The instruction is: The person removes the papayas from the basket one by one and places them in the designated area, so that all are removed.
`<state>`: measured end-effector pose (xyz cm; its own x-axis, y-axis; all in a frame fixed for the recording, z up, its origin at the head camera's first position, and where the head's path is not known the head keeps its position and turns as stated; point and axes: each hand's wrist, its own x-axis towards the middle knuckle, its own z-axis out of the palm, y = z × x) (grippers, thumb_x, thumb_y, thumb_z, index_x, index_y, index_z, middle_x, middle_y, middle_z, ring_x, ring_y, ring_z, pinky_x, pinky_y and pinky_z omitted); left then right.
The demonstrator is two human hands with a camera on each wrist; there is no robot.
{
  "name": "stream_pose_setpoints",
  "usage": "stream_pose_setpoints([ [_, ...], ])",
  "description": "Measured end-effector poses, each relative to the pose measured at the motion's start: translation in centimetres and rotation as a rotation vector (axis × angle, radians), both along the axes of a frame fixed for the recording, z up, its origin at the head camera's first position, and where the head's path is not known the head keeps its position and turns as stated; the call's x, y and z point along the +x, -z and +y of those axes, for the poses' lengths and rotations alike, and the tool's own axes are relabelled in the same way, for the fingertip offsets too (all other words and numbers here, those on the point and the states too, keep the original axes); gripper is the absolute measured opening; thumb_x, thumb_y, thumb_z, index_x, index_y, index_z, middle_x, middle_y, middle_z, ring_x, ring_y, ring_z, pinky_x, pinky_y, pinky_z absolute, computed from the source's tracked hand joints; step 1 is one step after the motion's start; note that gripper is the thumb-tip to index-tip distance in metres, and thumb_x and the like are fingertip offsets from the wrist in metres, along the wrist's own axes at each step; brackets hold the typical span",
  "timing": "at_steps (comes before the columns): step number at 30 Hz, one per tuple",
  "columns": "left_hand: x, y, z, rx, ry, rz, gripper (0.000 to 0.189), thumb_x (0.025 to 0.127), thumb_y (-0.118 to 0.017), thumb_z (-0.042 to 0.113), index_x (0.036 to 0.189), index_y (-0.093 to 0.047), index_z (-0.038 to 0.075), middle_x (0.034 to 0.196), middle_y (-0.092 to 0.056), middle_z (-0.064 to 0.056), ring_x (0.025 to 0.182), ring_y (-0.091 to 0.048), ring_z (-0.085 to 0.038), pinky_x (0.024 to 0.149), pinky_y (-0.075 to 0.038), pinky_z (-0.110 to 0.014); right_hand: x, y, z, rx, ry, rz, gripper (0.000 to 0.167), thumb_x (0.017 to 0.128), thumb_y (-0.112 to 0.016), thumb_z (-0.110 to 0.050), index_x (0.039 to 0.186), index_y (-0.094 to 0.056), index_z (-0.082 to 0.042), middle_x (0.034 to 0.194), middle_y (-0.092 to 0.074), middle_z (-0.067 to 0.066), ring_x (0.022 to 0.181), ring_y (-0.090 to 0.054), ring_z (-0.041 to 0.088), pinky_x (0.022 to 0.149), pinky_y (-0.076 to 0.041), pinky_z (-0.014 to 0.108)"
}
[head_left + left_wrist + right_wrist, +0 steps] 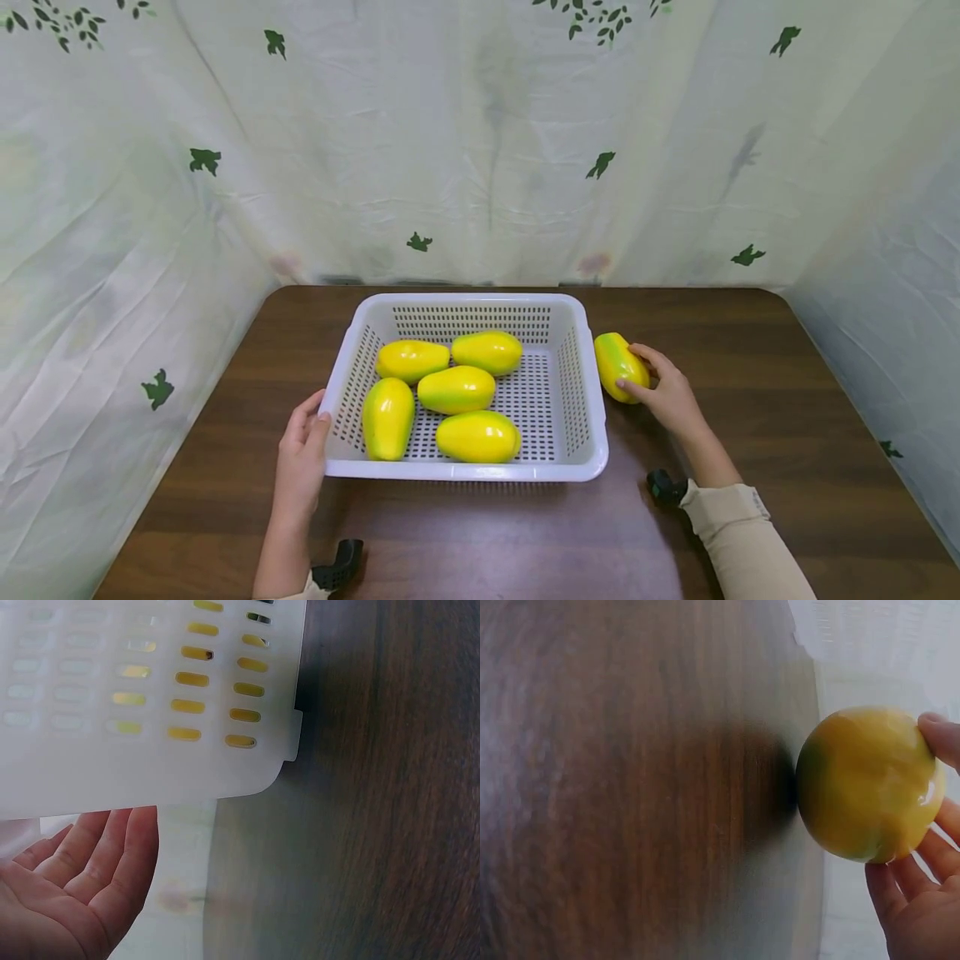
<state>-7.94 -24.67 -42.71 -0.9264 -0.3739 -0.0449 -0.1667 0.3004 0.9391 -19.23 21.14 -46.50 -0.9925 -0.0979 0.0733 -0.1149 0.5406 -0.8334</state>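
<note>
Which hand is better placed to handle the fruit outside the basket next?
Probably the right hand: it grips that fruit, just right of the basket. The left hand is across at the basket's left side.

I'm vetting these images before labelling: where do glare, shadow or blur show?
Head view: fairly sharp, with glints on the fruits in the basket and a pale sheen on the near table; left wrist view: table grain soft, basket slots clearer; right wrist view: table hazy, a dark shadow beside the held fruit, a small glint on it.
</note>
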Motion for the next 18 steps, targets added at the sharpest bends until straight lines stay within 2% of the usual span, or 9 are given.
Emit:
stream_pose_setpoints([
  [5, -0.1, 0.1, 0.0, 0.0, 0.006, -0.001, 0.046, 0.095, -0.037, 0.039, 0.137, -0.033, 0.022, 0.126, -0.048, -0.005, 0.104, -0.052, -0.019, 0.08, -0.045, -0.028, 0.1, 0.0, 0.0, -0.015, -0.004, 0.007, 0.065, 0.08, -0.068, -0.03, 0.133, -0.04, -0.006, 0.134, -0.037, 0.018, 0.11, -0.041, 0.035, 0.09, -0.036, 0.05],
  [12, -0.2, 0.1, 0.0, 0.011, 0.002, 0.001, 0.045, 0.095, -0.038, 0.038, 0.136, -0.034, 0.02, 0.124, -0.049, -0.006, 0.103, -0.052, -0.019, 0.075, -0.045, -0.019, 0.2, -0.2, 0.2, -0.043, -0.021, 0.074, 0.062, 0.08, -0.069, -0.024, 0.131, -0.042, -0.003, 0.136, -0.036, 0.017, 0.126, -0.027, 0.035, 0.097, -0.019, 0.058],
  [18, -0.1, 0.2, 0.0, 0.023, 0.003, 0.013, 0.045, 0.095, -0.038, 0.038, 0.136, -0.034, 0.021, 0.125, -0.049, -0.005, 0.103, -0.052, -0.018, 0.075, -0.046, -0.021, 0.7, -1.2, 0.0, -0.065, 0.003, 0.098, 0.061, 0.08, -0.069, -0.02, 0.132, -0.041, -0.007, 0.136, -0.037, 0.015, 0.125, -0.029, 0.036, 0.096, -0.021, 0.058],
])
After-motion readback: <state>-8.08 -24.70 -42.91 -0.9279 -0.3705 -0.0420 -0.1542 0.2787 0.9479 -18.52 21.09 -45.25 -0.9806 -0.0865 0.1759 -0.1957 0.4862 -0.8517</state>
